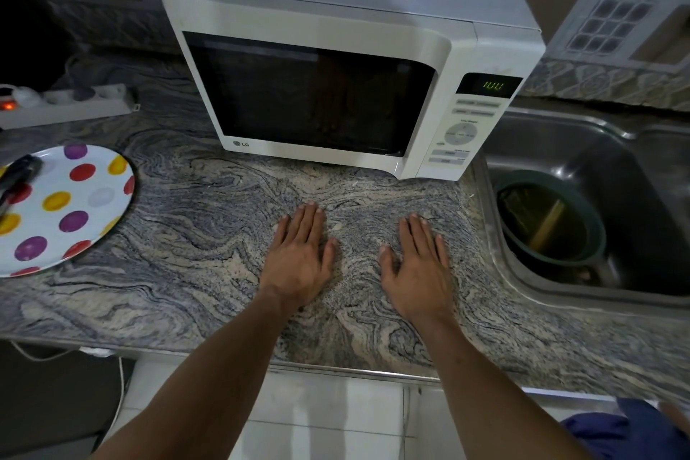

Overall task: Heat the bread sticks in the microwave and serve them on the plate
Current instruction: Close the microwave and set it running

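Both hands flat on the counter (209,220) in front of me: left hand (298,254) and right hand (418,265), palms down, fingers spread, holding nothing. Microwave (336,86) just behind them, door closed, display lit, digits blurred. Can't see bread sticks anywhere; window is dark, something faint inside, can't confirm it. My guess: they're in there heating. Expect them light, stiff, brittle, likely hot, so I'd pinch mid-length, gently, or use the tongs (16,179) lying on the plate (74,205). Plate is off to the left, white with coloured dots, well apart from my hands. Looks like I'm waiting out the timer.
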Demonstrator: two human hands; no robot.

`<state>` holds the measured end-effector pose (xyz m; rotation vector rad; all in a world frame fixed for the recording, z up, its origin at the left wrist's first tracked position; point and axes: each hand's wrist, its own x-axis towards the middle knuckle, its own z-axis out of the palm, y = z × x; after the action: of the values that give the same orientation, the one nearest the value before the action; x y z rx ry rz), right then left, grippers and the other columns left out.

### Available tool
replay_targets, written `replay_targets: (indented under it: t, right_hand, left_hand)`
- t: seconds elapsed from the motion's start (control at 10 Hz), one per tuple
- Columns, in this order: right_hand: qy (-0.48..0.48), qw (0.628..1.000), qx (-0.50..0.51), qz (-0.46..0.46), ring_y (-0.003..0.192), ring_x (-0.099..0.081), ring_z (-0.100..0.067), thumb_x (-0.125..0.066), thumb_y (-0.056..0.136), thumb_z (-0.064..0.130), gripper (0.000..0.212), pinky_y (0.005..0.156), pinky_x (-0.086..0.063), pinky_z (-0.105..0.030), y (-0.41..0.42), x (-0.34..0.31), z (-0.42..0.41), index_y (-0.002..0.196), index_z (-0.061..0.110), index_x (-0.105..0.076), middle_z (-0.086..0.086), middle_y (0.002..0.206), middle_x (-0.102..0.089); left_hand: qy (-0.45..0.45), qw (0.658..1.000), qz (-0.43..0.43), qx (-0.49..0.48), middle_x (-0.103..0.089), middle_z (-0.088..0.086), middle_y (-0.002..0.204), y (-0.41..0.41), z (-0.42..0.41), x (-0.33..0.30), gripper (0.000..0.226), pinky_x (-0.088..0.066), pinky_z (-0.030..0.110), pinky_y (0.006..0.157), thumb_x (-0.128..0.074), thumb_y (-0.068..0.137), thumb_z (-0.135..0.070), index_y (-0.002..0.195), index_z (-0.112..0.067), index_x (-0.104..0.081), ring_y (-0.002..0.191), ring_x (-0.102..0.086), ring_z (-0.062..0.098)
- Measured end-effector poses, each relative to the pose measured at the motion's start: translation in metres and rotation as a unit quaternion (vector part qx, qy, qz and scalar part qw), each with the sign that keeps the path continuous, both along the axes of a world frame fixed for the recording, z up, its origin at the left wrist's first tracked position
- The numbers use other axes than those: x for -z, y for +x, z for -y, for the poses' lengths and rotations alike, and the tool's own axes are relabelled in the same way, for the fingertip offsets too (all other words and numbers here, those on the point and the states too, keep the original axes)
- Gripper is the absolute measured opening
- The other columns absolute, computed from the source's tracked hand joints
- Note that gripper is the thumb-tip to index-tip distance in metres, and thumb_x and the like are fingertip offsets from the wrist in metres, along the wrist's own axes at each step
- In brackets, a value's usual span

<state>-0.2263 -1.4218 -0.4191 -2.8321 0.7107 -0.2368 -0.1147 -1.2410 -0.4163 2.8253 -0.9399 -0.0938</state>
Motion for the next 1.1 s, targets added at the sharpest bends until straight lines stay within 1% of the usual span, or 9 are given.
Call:
replay_targets:
  t: [0.4,0.6,0.8,0.9,1.1]
  right_hand:
    - [0.001,1.0,-0.003,0.005,0.154,-0.007,-0.016,-0.024,0.102,0.053,0.068,0.125,-0.008,-0.043,0.0002,-0.0013,-0.0001,0.158,0.015,-0.026,-0.003,0.166,-0.016]
    - [0.001,1.0,-0.002,0.0,0.154,-0.005,-0.015,-0.023,0.102,0.054,0.068,0.125,-0.008,-0.043,0.0001,-0.001,0.0001,0.158,0.016,-0.024,-0.002,0.166,-0.014]
    - [-0.003,1.0,-0.005,-0.002,0.154,-0.006,-0.015,-0.023,0.102,0.054,0.068,0.125,-0.007,-0.042,-0.0005,-0.0006,0.0002,0.158,0.015,-0.025,-0.002,0.166,-0.015]
    - [0.001,1.0,-0.006,-0.006,0.154,-0.003,-0.015,-0.023,0.102,0.054,0.068,0.125,-0.006,-0.042,-0.0004,-0.0011,0.0008,0.158,0.016,-0.023,-0.002,0.167,-0.012]
    - [0.014,1.0,-0.006,0.004,0.154,-0.004,-0.015,-0.022,0.102,0.055,0.069,0.125,-0.005,-0.041,-0.0006,-0.001,0.0006,0.158,0.017,-0.025,-0.002,0.166,-0.014]
  left_hand:
    - [-0.006,1.0,0.0,0.002,0.008,0.003,0.163,0.0009,-0.0001,0.0011,0.068,0.004,0.039,0.123,-0.001,0.1,-0.053,0.156,-0.014,0.002,0.149,0.015,0.015]
    - [-0.013,1.0,0.001,0.001,0.008,0.002,0.163,0.0007,-0.0002,0.0014,0.068,0.005,0.038,0.123,-0.003,0.101,-0.053,0.156,-0.014,0.001,0.149,0.015,0.014]
    - [-0.02,1.0,-0.005,0.002,0.006,0.002,0.164,0.0017,-0.0006,0.0033,0.069,0.002,0.04,0.123,-0.001,0.1,-0.054,0.156,-0.015,0.0,0.149,0.013,0.014]
    - [-0.015,1.0,-0.006,0.003,0.007,0.002,0.164,0.0021,-0.0011,0.0032,0.069,0.001,0.04,0.123,0.0,0.099,-0.054,0.156,-0.015,0.002,0.149,0.014,0.014]
    - [-0.022,1.0,-0.006,0.003,0.006,0.0,0.163,0.0017,-0.0027,0.0034,0.067,0.004,0.038,0.123,-0.005,0.101,-0.054,0.156,-0.016,-0.001,0.149,0.013,0.013]
